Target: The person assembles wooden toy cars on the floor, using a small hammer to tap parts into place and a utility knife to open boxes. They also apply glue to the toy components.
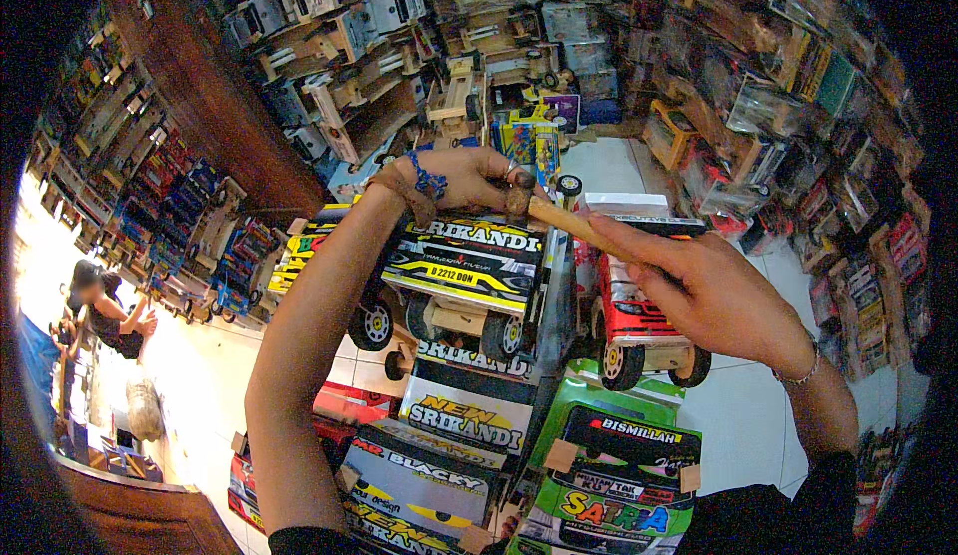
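My right hand is closed round the wooden handle of a hammer. The hammer's dark head is at the fingertips of my left hand. That hand is closed, with its fingers bent over the far end of a black, white and yellow toy bus; what they pinch is hidden. The bus stands on a pale wooden chassis with black wheels. A small black wheel shows just beyond the hammer. Below my right hand is a red toy bus, also on wheels.
Nearest me lie a green toy bus body and a grey one. Stacks of toy vehicles line the far side, with more wrapped ones at right. Another person sits at far left. White floor tiles show at right.
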Action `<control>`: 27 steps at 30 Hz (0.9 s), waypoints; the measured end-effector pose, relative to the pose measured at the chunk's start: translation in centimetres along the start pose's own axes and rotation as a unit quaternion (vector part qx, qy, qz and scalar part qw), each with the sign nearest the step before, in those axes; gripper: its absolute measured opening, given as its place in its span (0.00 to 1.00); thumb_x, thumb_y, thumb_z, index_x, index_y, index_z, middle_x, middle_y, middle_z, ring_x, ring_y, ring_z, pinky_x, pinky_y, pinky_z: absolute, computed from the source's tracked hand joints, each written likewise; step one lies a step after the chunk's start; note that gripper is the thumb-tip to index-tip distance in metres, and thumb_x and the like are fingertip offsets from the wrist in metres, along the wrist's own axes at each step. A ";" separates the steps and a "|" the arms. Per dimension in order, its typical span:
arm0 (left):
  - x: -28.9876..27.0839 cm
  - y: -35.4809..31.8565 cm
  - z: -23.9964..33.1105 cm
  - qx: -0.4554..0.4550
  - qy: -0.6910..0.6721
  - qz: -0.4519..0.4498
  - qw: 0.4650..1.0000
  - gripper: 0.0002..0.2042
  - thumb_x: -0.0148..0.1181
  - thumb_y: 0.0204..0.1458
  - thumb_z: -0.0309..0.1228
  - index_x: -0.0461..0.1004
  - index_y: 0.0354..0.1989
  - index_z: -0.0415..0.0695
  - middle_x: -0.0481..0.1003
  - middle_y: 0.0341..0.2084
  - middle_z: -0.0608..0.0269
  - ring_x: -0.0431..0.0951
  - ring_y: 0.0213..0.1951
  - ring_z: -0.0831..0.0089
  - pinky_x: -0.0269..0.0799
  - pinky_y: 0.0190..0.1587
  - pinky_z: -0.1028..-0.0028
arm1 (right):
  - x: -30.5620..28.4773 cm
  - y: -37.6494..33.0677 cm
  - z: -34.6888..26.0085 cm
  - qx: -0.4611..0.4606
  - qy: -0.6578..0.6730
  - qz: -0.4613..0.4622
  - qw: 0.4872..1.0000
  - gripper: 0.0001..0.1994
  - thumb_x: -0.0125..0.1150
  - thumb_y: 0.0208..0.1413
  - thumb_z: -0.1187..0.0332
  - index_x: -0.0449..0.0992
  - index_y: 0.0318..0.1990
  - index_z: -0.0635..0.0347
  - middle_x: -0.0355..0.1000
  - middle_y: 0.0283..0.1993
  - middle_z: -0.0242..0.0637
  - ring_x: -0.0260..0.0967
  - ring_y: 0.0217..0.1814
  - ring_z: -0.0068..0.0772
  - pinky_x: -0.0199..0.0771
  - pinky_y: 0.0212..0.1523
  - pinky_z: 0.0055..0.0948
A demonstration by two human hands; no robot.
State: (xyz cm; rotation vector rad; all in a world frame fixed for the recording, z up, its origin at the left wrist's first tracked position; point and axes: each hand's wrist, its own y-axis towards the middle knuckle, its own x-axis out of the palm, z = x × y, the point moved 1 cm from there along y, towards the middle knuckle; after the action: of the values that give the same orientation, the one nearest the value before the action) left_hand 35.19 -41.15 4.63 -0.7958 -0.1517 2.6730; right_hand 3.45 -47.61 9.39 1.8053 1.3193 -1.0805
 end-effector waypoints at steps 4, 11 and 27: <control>-0.1 0.3 -0.4 -0.037 0.033 0.024 0.998 0.13 0.64 0.59 0.31 0.81 0.52 0.44 0.82 0.40 0.70 0.75 0.44 0.82 0.70 0.51 0.78 | -0.4 0.4 -0.5 -0.038 0.016 0.051 0.998 0.26 0.51 0.67 0.70 0.63 0.73 0.44 0.78 0.41 0.52 0.76 0.35 0.44 0.74 0.39 0.37; 0.0 0.3 0.7 -0.009 0.061 0.030 0.998 0.14 0.64 0.61 0.33 0.80 0.53 0.43 0.82 0.43 0.70 0.78 0.44 0.81 0.72 0.52 0.78 | -1.2 0.6 -0.6 -0.010 0.036 -0.007 0.999 0.25 0.49 0.68 0.70 0.63 0.72 0.50 0.74 0.60 0.51 0.77 0.57 0.43 0.74 0.56 0.36; 0.1 0.6 1.3 0.044 -0.006 -0.030 0.999 0.13 0.64 0.62 0.35 0.80 0.51 0.43 0.81 0.46 0.68 0.77 0.50 0.78 0.70 0.57 0.77 | -2.0 1.4 0.1 -0.074 0.020 0.007 0.997 0.26 0.50 0.67 0.70 0.64 0.72 0.45 0.79 0.46 0.46 0.73 0.36 0.31 0.74 0.43 0.33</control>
State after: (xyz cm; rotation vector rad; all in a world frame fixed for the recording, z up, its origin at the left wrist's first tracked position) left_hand 34.25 -41.72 5.55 -0.7350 -0.0589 2.6088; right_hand 4.41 -48.94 11.19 1.7323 1.3696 -0.9195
